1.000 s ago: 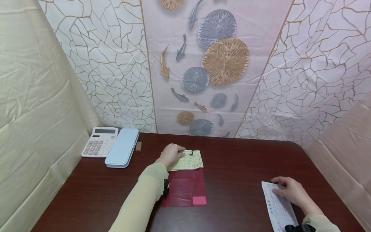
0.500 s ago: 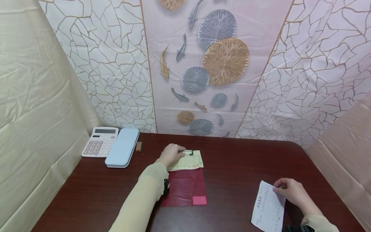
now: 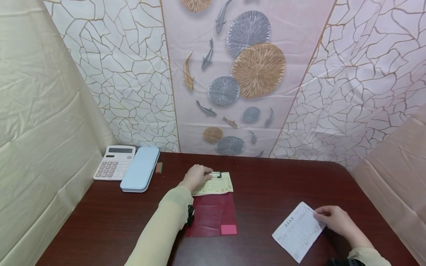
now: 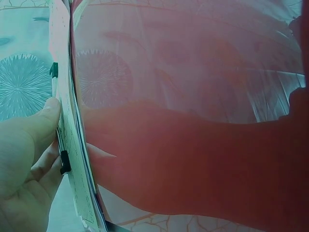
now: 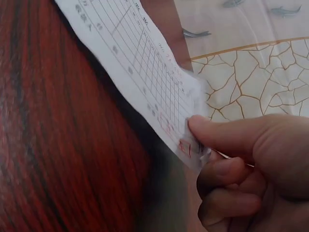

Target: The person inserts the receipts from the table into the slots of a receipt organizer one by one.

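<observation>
My left hand is at the top of a dark red file folder, thumb and fingers gripping its metal clip with black ends. Pale yellow printed forms lie under the clip. In the left wrist view, the paper stack appears edge-on beside the translucent red cover. Over on the right, my right hand pinches a white printed form by its upper right edge, between thumb and curled index finger. Red marks show near that corner in the right wrist view.
A white calculator and a pale blue pencil case lie side by side at the back left. Beside them is a small eraser-like block in brown and green. A patterned cloth hangs behind the dark wooden table.
The white form has swung round clockwise, its lower end moving left, and lies at a slant. My right hand now pinches its edge. The left hand has stayed at the clip.
</observation>
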{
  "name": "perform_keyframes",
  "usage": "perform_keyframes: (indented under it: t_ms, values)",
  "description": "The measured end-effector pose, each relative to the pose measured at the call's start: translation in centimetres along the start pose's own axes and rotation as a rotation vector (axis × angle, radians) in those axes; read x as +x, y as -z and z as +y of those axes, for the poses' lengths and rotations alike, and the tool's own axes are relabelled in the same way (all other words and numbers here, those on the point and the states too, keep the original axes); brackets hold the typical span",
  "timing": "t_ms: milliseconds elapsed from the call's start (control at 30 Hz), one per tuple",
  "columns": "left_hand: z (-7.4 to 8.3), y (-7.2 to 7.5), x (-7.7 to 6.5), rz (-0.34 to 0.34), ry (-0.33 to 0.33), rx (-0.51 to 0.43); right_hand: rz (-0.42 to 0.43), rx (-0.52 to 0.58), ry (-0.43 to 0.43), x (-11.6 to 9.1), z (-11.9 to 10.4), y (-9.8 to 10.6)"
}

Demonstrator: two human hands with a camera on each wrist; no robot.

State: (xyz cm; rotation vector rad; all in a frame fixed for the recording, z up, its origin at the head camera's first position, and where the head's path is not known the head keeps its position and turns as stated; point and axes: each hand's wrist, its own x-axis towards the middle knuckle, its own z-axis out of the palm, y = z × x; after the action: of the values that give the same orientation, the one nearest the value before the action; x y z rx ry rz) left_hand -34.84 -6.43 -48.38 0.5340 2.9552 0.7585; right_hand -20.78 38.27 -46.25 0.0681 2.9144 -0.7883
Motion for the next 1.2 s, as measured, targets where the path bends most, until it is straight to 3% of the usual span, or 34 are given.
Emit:
perform_keyframes:
  t_ms: [167, 433, 733, 933, 1200]
  values:
    - [0.0, 0.0, 0.0, 0.000, 0.001, 0.000, 0.000, 0.052, 0.009, 0.0, -0.1, -0.1]
    - [-0.2, 0.0, 0.2, 0.012, -0.016, 0.016, -0.050, 0.301, -0.089, -0.4, -0.6, -0.1]
    - [-0.1, 0.1, 0.0, 0.009, -0.017, 0.008, -0.041, 0.461, -0.076, -0.3, -1.9, -0.4]
    - [-0.2, 0.0, 0.1, 0.007, -0.010, 0.002, -0.032, 0.504, -0.047, 0.1, -2.9, -1.4]
    - [-0.1, 0.1, 0.1, 0.011, -0.013, -0.005, -0.003, 0.506, -0.078, 0.8, -4.8, -2.5]
